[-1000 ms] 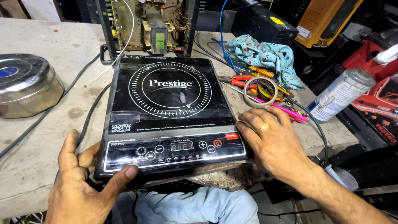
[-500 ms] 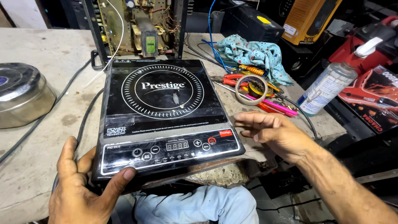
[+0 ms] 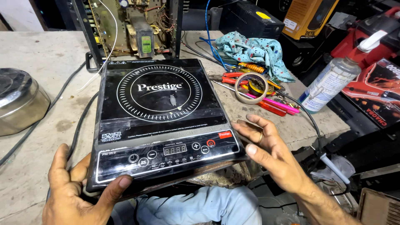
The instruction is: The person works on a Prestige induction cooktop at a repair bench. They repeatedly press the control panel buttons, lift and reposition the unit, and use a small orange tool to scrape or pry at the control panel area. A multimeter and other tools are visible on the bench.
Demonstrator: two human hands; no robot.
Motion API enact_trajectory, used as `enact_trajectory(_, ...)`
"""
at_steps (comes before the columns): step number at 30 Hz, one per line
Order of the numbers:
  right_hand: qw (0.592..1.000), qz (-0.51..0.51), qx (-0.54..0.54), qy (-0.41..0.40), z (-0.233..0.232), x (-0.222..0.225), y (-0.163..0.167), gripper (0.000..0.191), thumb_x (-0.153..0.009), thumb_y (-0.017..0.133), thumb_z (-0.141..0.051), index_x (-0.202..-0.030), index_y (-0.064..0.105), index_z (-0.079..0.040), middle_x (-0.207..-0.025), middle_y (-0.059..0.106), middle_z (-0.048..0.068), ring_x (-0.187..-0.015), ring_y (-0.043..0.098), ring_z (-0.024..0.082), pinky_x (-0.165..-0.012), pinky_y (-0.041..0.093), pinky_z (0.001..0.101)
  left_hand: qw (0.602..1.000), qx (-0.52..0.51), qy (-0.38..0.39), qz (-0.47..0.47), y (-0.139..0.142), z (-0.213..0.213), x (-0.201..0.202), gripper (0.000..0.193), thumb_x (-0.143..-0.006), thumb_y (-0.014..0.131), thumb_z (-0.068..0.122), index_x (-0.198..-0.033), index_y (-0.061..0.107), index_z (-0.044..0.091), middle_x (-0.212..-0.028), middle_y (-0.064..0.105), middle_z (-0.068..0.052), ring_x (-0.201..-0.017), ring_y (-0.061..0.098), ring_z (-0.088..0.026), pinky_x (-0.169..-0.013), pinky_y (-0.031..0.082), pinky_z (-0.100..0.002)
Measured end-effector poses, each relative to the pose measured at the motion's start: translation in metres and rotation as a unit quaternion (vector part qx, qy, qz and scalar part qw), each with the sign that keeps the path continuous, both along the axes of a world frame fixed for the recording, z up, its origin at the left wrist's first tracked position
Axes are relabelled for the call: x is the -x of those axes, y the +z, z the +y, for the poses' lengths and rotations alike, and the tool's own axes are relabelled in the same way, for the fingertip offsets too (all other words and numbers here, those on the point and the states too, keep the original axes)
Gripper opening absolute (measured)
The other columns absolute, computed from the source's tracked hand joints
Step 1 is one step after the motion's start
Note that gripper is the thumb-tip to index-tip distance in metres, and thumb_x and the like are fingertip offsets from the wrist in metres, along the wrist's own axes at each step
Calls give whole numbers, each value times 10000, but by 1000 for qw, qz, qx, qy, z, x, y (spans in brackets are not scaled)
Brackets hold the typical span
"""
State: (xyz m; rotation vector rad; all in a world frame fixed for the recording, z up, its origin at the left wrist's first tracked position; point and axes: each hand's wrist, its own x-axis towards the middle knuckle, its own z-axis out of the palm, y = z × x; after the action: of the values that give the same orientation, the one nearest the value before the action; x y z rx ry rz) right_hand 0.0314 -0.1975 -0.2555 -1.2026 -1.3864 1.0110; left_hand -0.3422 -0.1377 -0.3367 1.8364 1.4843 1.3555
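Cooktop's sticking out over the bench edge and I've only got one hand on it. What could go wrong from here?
1. The induction cooktop overhangs the workbench edge; only the left hand grips its corner, while the right hand is open beside it. It could tip toward the lap.
2. Its black power cord trails along the left side and might snag.
3. The tape roll and screwdrivers lie close; a swing could knock them off.

A worn grey workbench (image 3: 37, 54) stands in bright light, its far surroundings dark.

Gold ring (image 3: 260, 138), light blue trousers (image 3: 200, 206)
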Motion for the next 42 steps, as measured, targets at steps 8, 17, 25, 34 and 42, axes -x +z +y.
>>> enact_trajectory(8, 795, -533, -285, -47, 0, 26, 16, 880, -884, 694, -558, -1357, 292, 65, -1349, 604, 230, -1485, 409, 422, -1237, 61, 606, 1000, -4, 3, 24, 1, 1, 1, 1185, -704, 896, 289, -1567, 223, -165, -1132, 788, -113, -1139, 705, -185, -1191, 333, -381)
enact_trajectory(17, 985, 166, 17, 41, 3, -17, 34, 899, -896, 604, -640, -1482, 322, -20, -1476, 528, 341, -1444, 469, 403, -1235, 228, 547, 989, 132, 71, -14, 35, -13, -16, 1143, -655, 884, 268, -1581, 294, -51, -1126, 792, -93, -1119, 707, -185, -1133, 387, -356)
enact_trajectory(25, 922, -310, -233, -10, -3, -7, -6, 860, -985, 437, -698, -1479, 288, -9, -1508, 447, 215, -1482, 465, 360, -1211, 270, 551, 993, 88, 36, 73, 31, -8, -9, 909, -682, 912, 299, -1461, 538, 19, -1137, 802, -90, -1171, 684, -211, -1163, 332, -384)
enact_trajectory(34, 988, -65, -138, 40, 31, -19, 16, 840, -985, 455, -713, -1370, 385, 30, -1333, 607, 242, -1298, 567, 319, -1159, 353, 550, 999, 45, 21, 6, 29, -8, -11, 1129, -717, 910, 305, -1592, 307, -74, -1112, 825, -82, -1112, 748, -174, -1166, 377, -350)
enact_trajectory(42, 759, -506, -396, -103, 24, -4, -16, 746, -976, 361, -696, -1271, 429, -14, -1295, 632, 43, -1373, 536, 342, -1233, 193, 654, 996, 87, 32, 17, 32, -10, -8, 1181, -674, 910, 268, -1567, 222, -81, -1190, 784, -101, -1155, 699, -199, -1094, 398, -359)
